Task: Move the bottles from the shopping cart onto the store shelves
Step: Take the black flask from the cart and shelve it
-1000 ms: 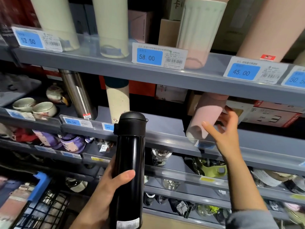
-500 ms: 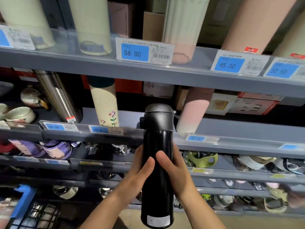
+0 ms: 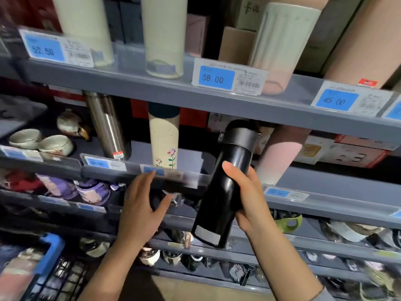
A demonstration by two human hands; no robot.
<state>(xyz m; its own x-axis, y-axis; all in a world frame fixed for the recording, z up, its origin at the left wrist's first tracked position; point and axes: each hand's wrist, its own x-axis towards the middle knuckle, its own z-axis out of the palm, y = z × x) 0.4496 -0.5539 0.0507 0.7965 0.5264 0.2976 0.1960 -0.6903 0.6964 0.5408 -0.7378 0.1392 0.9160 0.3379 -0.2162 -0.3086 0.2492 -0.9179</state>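
A tall black bottle (image 3: 225, 181) with a dark grey cap leans to the right, its cap up at the gap of the middle shelf (image 3: 195, 161). My right hand (image 3: 249, 198) grips the bottle around its middle. My left hand (image 3: 143, 207) is off the bottle, fingers spread and relaxed, in front of the shelf's front rail. The shopping cart (image 3: 50, 263), blue-handled with black wire mesh, shows at the bottom left.
On the middle shelf stand a steel flask (image 3: 106, 124), a cream flowered bottle (image 3: 163, 140) and a pink bottle (image 3: 280, 155), with a gap between the last two. Cream and pink bottles line the upper shelf (image 3: 217, 98). Cups and bowls (image 3: 41, 144) fill the lower shelves.
The left hand has let go of the black bottle and moved left. The right hand alone now holds it, tilted right and raised toward the middle shelf.
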